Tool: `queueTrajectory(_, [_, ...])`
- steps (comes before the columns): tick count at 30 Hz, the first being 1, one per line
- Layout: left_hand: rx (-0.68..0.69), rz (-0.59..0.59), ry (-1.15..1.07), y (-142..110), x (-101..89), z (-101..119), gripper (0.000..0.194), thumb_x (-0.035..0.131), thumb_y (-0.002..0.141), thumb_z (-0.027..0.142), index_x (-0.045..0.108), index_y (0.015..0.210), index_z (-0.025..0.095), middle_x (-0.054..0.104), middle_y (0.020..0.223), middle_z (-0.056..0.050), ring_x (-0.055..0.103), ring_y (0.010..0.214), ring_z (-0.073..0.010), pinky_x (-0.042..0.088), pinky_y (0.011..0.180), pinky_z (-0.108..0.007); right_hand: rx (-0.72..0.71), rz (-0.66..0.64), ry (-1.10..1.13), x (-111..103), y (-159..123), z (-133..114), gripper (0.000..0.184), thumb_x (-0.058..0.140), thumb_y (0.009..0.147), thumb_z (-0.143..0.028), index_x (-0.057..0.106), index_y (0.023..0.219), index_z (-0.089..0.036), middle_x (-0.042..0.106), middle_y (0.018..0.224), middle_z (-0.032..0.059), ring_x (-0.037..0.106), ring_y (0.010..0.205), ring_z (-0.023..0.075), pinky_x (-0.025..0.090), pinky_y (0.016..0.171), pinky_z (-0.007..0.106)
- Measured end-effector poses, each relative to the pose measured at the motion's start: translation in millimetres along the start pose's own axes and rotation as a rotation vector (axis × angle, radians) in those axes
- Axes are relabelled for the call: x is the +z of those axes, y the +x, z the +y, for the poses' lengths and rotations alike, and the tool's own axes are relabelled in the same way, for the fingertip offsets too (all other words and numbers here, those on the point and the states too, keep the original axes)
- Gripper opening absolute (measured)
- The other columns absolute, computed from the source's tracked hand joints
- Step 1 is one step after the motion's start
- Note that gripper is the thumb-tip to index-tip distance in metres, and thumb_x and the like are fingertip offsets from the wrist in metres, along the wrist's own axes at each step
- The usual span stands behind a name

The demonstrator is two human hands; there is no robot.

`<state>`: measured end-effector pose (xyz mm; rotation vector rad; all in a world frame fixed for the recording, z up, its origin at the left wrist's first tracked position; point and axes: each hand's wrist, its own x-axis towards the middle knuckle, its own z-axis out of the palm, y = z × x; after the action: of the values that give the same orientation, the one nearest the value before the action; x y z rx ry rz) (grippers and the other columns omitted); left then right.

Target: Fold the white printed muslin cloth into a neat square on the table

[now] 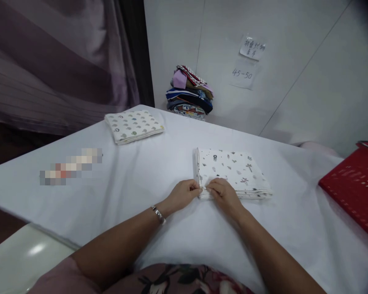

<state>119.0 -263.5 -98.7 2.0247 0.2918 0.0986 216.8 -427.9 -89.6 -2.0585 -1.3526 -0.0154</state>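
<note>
A folded white cloth printed with small trees and animals lies flat on the white-covered table in front of me. My left hand pinches its near left corner between thumb and fingers. Close beside it, my right hand grips the near edge of the same cloth with curled fingers. The cloth's layers show along its near side. Farther back on the left rests a second folded cloth, white with rows of small grey-green shapes; neither hand touches it.
A red bag-like object stands at the right edge of the table. A blurred-out long item lies on the left. Beyond the far edge is a stack of folded fabrics against the wall, with paper notes above.
</note>
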Motion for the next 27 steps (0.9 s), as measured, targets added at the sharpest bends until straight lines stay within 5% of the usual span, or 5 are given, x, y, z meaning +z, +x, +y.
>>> queueTrajectory(5, [0.026,-0.017,-0.02,-4.1,-1.9,0.8,0.017,0.052,0.076,0.034,0.06,0.075,0.019,0.062,0.07,0.002,0.051,0.063,-0.0119,0.037,0.057,-0.023,0.002,0.132,0.04,6.4,-2.0,-1.7,0.023,0.039,0.092,-0.026,0.061,0.087,-0.021,0.06,0.087,0.0063,0.054,0.086,0.0187,0.044,0.077,0.033])
queueTrajectory(11, [0.025,-0.027,-0.065,-4.9,-0.9,-1.4,0.017,0.052,0.077,0.033,0.06,0.076,0.018,0.062,0.072,0.001,0.053,0.065,-0.0125,0.039,0.058,-0.023,-0.086,0.039,-0.059,8.5,-6.0,-3.8,0.02,0.044,0.09,-0.026,0.063,0.096,-0.02,0.061,0.095,0.0088,0.055,0.091,0.0208,0.045,0.079,0.036])
queueTrajectory(27, [0.08,-0.031,-0.139,-4.5,0.0,-4.1,0.014,0.053,0.077,0.028,0.062,0.079,0.017,0.061,0.07,0.001,0.051,0.063,-0.0108,0.039,0.058,-0.022,-0.025,0.168,0.081,16.6,-5.3,-0.8,0.016,0.047,0.089,-0.024,0.062,0.089,-0.021,0.061,0.085,0.0054,0.056,0.082,0.0182,0.046,0.073,0.032])
